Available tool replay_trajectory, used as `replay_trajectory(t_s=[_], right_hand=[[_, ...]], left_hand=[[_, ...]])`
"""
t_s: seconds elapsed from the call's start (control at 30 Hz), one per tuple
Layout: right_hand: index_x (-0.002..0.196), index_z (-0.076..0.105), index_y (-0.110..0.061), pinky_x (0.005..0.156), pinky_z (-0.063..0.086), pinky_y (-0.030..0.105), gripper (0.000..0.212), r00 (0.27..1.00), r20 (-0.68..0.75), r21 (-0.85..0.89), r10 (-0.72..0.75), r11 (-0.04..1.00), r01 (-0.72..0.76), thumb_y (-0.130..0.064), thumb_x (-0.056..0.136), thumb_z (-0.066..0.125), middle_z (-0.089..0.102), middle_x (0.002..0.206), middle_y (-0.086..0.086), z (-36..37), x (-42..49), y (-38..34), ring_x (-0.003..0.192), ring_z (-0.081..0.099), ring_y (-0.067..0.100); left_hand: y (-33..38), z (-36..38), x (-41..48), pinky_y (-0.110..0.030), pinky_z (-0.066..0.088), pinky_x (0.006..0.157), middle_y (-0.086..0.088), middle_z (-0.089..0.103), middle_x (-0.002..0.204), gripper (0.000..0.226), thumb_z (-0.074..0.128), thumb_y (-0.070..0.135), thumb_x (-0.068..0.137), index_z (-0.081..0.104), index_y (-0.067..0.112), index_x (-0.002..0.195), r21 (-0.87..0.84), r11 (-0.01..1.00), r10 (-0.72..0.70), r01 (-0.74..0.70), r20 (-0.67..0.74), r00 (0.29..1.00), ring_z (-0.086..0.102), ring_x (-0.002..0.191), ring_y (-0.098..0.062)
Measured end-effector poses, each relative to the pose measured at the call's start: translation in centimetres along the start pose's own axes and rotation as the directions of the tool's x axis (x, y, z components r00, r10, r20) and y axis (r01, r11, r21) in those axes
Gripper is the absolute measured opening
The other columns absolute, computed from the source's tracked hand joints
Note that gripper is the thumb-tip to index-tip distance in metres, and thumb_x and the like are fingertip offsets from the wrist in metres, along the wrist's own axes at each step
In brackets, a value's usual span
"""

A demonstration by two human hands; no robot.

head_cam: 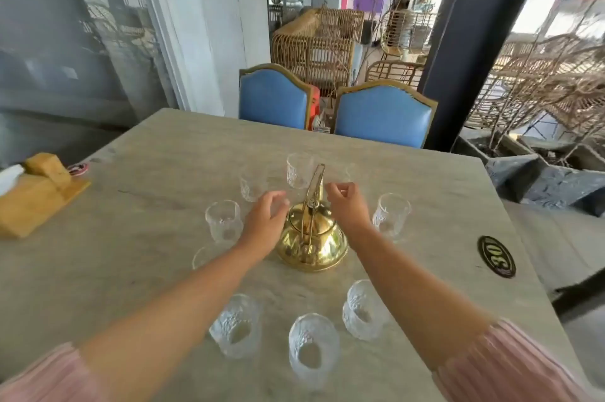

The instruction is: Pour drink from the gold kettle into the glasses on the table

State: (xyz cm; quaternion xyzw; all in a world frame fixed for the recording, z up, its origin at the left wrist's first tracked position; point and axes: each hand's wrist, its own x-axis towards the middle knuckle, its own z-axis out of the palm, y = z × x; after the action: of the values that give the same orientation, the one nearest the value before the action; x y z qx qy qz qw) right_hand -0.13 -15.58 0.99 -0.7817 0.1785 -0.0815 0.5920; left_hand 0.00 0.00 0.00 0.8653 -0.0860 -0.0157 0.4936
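Closest in, pink sleeves (504,365) and bare forearms stretched out over a pale stone desk (131,238). Between the forearms, three near glasses (313,349), clear, textured, upright. Mid-desk, the gold kettle (311,238), upright, handle raised, with side glasses (224,220) to left and right. Left hand (263,220) just beside the kettle's left shoulder, fingers loosely curved, gripping nothing. Right hand (345,203) beside the handle, fingers curled, nothing visibly held. Beyond, far glasses (299,171). Wooden tissue box (36,195) far left; two blue chairs (381,115) past the far edge.
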Motion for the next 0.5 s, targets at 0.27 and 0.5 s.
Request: replay_trajectory(t_s=[0.27,0.5], right_hand=[[0.085,0.061,-0.010,0.060,0.044,0.028,0.024,0.982,0.075,0.183,0.171,0.966,-0.182,-0.027,0.094,0.049,0.060,0.061,0.000,3.9,0.2,-0.9,0.057,0.054,0.015],[0.067,0.049,-0.015,0.041,0.032,0.023,0.040,0.975,-0.045,0.344,0.217,0.920,-0.189,-0.036,0.099,0.040,0.042,0.050,-0.004,5.6,-1.0,-1.2,0.037,0.036,0.008]], left_hand=[[-3.3,0.5,4.0,-0.031,0.040,0.094,-0.009,0.045,0.141,0.034,0.041,0.023,0.100,0.045,0.015,0.133,-0.055,0.987,-0.136,0.154,0.238,0.962,0.050,0.118,-0.023],[-4.5,0.6,5.2,-0.052,0.033,0.108,-0.010,0.042,0.147,0.061,0.039,0.045,0.097,0.020,0.025,0.150,0.150,0.988,-0.038,-0.044,0.501,0.865,0.042,0.132,-0.030]])
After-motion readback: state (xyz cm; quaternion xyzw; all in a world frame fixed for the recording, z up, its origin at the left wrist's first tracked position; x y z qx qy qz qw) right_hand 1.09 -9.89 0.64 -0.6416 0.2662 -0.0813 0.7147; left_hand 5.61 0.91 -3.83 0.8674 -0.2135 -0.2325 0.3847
